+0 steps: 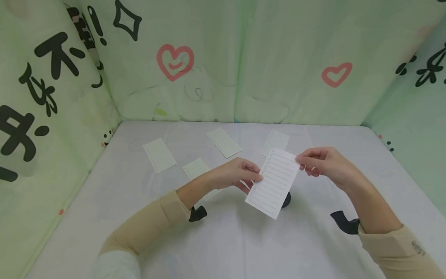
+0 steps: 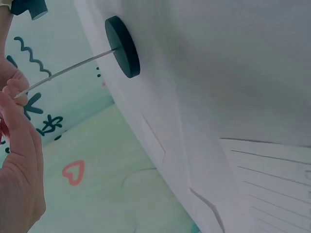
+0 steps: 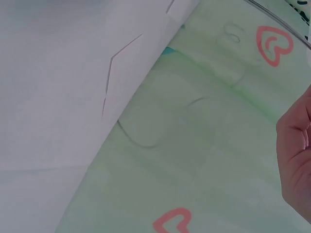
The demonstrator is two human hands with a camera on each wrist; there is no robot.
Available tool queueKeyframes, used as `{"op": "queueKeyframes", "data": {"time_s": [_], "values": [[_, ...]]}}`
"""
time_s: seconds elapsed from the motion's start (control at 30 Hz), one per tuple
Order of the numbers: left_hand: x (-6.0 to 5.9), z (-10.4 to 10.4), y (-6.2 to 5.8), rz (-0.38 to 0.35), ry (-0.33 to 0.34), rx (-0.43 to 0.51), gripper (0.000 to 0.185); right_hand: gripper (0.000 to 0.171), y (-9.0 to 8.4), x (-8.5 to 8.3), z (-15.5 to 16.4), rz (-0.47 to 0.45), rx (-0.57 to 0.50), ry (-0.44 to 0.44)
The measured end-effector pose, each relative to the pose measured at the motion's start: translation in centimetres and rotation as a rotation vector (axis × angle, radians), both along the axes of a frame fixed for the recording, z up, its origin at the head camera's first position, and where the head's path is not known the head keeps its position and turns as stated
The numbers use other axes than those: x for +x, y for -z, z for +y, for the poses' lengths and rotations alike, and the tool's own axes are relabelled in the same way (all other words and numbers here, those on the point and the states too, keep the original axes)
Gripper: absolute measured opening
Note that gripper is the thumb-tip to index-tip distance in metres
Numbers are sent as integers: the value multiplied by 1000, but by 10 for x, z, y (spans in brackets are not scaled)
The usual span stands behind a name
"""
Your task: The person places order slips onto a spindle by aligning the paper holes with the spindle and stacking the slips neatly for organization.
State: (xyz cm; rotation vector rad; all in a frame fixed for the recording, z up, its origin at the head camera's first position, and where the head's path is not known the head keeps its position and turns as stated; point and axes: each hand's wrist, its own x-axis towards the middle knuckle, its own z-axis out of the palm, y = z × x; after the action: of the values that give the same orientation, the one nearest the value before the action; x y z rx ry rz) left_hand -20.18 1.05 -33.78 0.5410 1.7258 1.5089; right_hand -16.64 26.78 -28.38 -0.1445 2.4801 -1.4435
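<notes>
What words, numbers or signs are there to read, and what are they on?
"!": on the back curtain.
Big black characters on the side curtains: too curly or cut off for me to read surely.
Mark on the right sleeve: too blurred.
Held card: lines and little boxes; no readable words.
Loose cards: lines; anything else is too small.

A checklist card sits between the left hand and the right hand, right of centre, partly covering a round base on the bench. Behind it lies a rear card; leftward follow a middle card, a partly hidden card behind the left forearm, and a far-left card.
</notes>
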Motion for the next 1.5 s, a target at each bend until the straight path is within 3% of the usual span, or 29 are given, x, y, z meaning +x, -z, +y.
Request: {"op": "queueKeyframes", "data": {"time_s": [0.23, 0.53, 0.9, 1.5], "values": [[13, -14, 10, -52, 18, 0, 17, 27, 7, 2, 1, -23, 30, 5], [20, -18, 15, -20, 13, 22, 16, 22, 12, 4, 11, -49, 36, -60], [23, -13, 22, 42, -17, -41, 16, 20, 19, 5, 14, -72, -24, -143], [21, -11, 29, 57, -55, -49, 15, 13, 26, 0, 14, -94, -51, -130]]}}
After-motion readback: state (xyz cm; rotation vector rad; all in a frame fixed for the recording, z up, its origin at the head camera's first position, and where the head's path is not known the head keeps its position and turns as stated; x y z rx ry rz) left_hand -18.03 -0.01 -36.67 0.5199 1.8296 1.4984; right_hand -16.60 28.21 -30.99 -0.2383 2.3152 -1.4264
